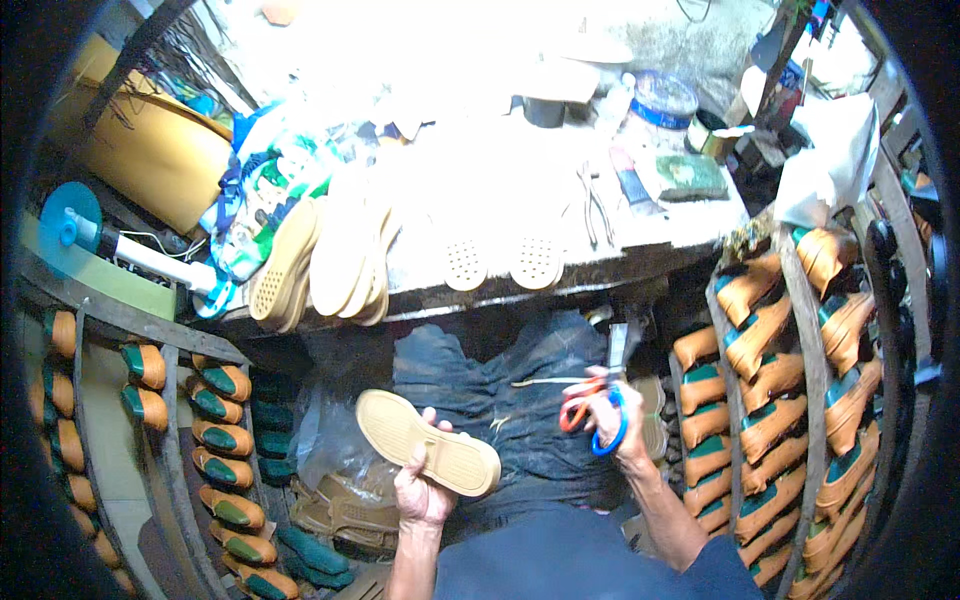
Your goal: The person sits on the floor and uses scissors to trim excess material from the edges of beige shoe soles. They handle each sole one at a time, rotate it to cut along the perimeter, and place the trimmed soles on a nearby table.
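A tan shoe sole [425, 438] with a grooved tread lies tilted in my left hand [422, 492], thumb on its face and fingers curled behind its far edge. My right hand [618, 420], to the right of the sole and apart from it, is closed around a pair of scissors [617, 349]. Their blades point away from me, and red and blue handle loops show about my fingers. Left of the scissors a thin pale strip [548, 380] stretches over my dark clothing; I cannot tell whether it touches my hand.
Ahead, a brightly lit workbench [420, 276] carries stacked soles [345, 262], two perforated sole ends [537, 262], pliers [597, 205] and a round blue-rimmed container [665, 97]. Racks of orange-brown shoes [770, 400] stand on the right, with more shoes [225, 438] on the left.
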### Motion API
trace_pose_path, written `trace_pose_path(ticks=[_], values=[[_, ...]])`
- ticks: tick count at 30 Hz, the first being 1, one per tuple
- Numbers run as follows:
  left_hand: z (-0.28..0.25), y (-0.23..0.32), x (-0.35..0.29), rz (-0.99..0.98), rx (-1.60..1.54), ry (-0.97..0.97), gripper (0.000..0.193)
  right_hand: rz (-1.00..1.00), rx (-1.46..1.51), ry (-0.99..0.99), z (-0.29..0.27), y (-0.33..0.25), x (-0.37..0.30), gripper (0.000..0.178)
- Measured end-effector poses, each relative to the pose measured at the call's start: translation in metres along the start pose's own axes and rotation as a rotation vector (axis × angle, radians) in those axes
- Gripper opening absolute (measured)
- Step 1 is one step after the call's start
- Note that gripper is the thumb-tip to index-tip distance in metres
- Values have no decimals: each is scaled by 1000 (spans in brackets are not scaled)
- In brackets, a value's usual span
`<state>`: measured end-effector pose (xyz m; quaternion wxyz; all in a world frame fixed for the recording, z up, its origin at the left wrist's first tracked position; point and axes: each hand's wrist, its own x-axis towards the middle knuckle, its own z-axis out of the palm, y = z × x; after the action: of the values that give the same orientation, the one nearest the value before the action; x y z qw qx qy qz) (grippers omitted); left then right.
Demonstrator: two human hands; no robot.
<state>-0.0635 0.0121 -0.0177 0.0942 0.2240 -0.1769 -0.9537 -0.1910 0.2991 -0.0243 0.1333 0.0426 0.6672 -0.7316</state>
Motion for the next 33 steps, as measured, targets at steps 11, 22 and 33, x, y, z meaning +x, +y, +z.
trace_pose_path(ticks=[11,22,33], values=[[89,31,50,112,1152,-189,61,-628,-1132,214,23,20,4,74],[171,-5,259,779,1910,140,91,-562,-1052,347,18,50,6,59],[106,-29,216,1020,1875,-109,85,-501,-817,465,8,53,12,48]])
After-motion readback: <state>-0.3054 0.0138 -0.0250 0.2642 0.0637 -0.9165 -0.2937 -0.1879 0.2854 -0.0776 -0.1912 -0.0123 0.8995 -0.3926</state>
